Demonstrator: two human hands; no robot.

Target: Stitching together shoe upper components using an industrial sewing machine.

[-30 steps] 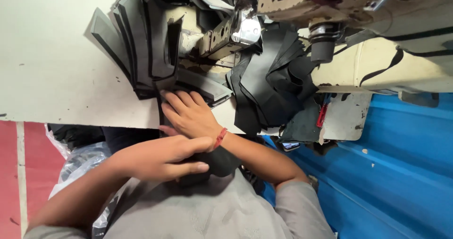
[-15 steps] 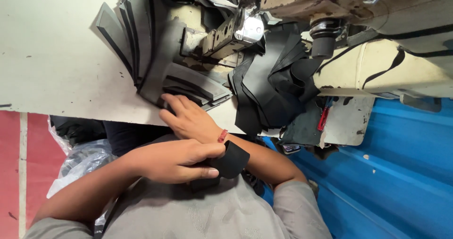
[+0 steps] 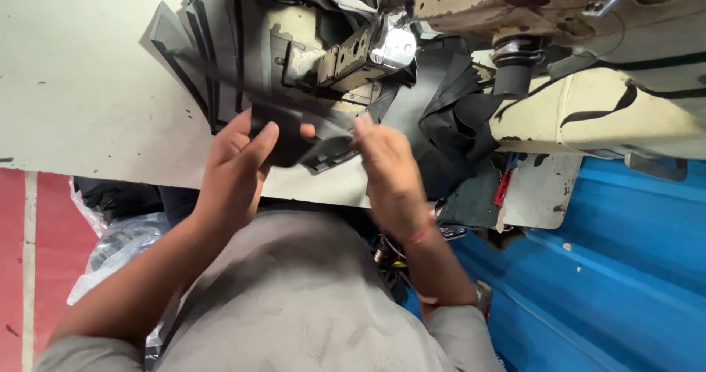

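The left hand [image 3: 235, 162] is clamped, thumb over fingers, on one end of a dark fabric piece [image 3: 305, 145] at the sewing table [image 3: 88, 100] edge. The piece's long axis runs sideways toward the right hand [image 3: 390, 173], whose fingertips pinch the other end, below the sewing machine [image 3: 368, 48].

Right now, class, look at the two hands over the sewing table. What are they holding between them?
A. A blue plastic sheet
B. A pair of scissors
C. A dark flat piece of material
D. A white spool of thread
C: the left hand and the right hand both grip a dark flat piece of material at the near edge of the pale sewing table, beside a stack of similar dark pieces.
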